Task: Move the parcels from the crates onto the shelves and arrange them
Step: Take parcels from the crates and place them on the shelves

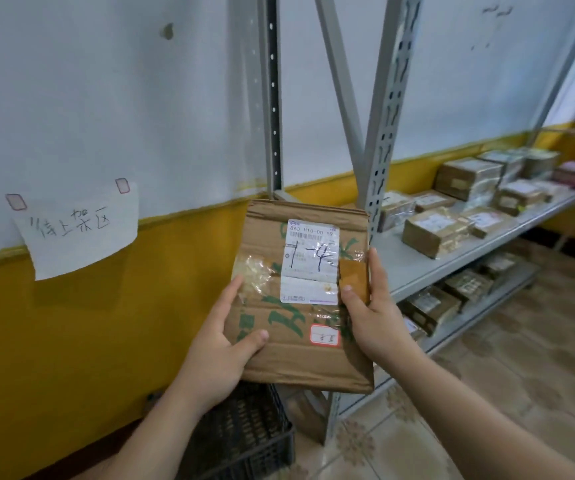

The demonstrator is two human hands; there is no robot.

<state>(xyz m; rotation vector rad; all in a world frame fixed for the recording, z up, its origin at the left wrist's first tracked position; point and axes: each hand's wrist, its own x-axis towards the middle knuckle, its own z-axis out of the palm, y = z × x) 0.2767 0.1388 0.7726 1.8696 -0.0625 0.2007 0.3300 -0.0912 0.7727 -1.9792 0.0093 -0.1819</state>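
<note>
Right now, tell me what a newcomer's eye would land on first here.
First, the flat cardboard parcel held up at centre frame, left hand and right hand gripping its sides, a white shipping label marked in black pen facing the camera. Next, the handwritten paper sign taped to the wall on the left. Then the grey metal shelf on the right, already lined with parcels.

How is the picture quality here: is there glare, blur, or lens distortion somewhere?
Head view: glare shines on the clear tape of the held parcel; the shipping label is only partly readable. The shelf uprights lean and splay from wide-angle distortion. The far parcels on the shelf look soft. Lighting is even, with faint shadows.
</note>
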